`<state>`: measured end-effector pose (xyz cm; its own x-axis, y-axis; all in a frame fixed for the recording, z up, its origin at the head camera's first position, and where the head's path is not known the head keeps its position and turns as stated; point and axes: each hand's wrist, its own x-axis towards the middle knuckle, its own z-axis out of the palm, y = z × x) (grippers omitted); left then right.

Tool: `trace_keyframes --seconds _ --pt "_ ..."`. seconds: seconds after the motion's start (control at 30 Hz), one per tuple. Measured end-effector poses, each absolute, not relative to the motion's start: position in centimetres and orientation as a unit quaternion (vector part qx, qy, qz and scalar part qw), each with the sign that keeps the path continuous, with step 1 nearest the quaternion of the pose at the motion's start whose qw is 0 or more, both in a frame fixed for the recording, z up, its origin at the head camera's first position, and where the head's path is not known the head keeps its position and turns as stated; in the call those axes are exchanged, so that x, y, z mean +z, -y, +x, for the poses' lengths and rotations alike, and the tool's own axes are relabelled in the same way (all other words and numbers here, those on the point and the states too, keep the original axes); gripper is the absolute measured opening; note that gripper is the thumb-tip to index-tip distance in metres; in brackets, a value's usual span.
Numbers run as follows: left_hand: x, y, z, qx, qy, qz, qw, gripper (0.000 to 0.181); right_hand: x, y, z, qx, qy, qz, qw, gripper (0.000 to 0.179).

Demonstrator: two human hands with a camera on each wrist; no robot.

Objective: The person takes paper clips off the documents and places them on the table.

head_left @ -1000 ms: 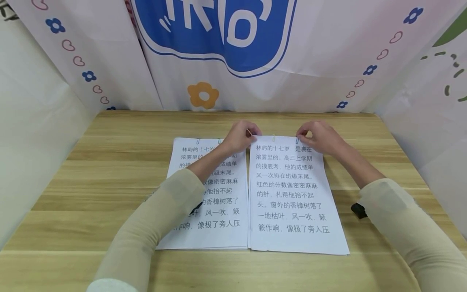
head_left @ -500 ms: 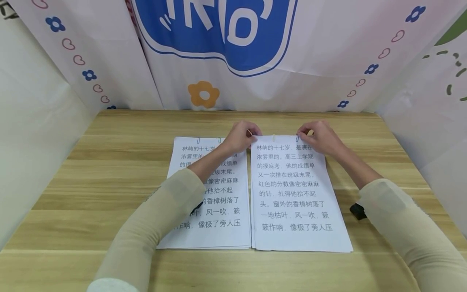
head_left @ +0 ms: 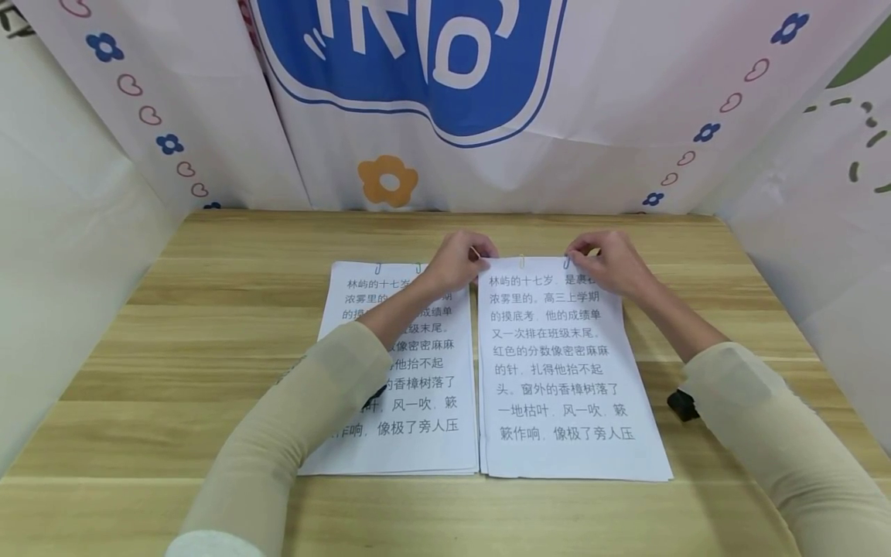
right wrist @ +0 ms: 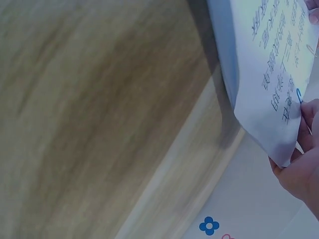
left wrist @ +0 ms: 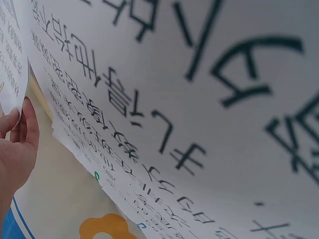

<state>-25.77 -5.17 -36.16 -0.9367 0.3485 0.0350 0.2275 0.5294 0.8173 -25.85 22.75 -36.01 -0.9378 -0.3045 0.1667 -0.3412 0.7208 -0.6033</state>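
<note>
Two clipped stacks of printed paper lie side by side on the wooden table. My left hand (head_left: 459, 261) reaches across the left stack (head_left: 411, 452) and pinches the top left corner of the right stack (head_left: 567, 460). In the left wrist view, thumb and fingers take that corner from both sides. My right hand (head_left: 611, 263) pinches the right stack's top right corner, close by a blue paper clip (right wrist: 299, 94). A yellow paper clip (head_left: 522, 262) sits on the same top edge, between the hands. The top end looks raised in the right wrist view, with a shadow beneath.
The left stack carries paper clips too, one (head_left: 379, 268) near its left corner and a green one (head_left: 418, 268). Behind the wooden table (head_left: 174, 371) hangs a white printed sheet (head_left: 605, 155); white walls (head_left: 63, 193) stand at both sides. Black wrist straps show below the sleeves.
Both hands keep their hold on the right stack. Its lower end has swung slightly to the right and away from me, and the sheets have barely moved over the last half second.
</note>
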Motion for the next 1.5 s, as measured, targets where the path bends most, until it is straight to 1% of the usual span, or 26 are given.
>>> trace_keyframes --seconds 0.2,0.53,0.93,1.27,1.5 --pt "-36.00 5.28 -25.68 0.463 -0.869 0.161 0.063 0.019 -35.93 -22.89 -25.72 0.345 0.926 0.156 0.022 0.018" --pt "-36.26 5.30 -25.76 0.458 -0.873 0.159 0.053 0.019 -36.10 -22.98 -25.64 0.358 0.920 0.158 0.022 0.016" --pt "-36.22 5.21 -25.78 0.454 -0.875 0.159 0.054 0.019 -36.05 -22.83 -25.51 0.363 0.918 0.161 0.020 0.016" --pt "-36.30 5.15 -25.86 0.450 -0.877 0.159 0.054 0.020 -36.12 -22.83 -25.53 0.369 0.915 0.158 0.034 0.015" --pt "-36.30 5.13 -25.89 0.461 -0.870 0.165 0.054 0.017 -36.25 -22.89 -25.62 0.366 0.918 0.151 0.037 0.016"
